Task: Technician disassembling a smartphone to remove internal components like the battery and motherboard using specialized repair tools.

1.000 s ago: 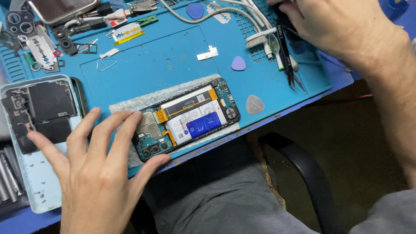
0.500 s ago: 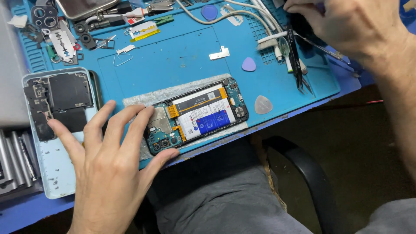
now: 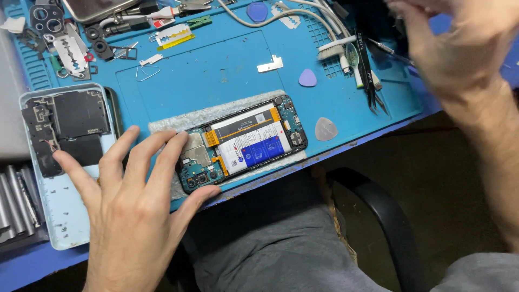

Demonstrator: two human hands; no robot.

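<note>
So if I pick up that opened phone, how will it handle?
The opened phone is probably rigid and light. With its battery and circuit boards exposed, it is likely fragile. Lying flat under the left hand, it shouldn't roll.

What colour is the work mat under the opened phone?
The mat is bright blue, seen best in the head view; the phone lies on it.

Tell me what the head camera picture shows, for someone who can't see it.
A left hand rests fingers spread on an opened phone with its battery showing, lying on a blue rubber work mat. The blurred right hand is raised above black tweezers.
</note>
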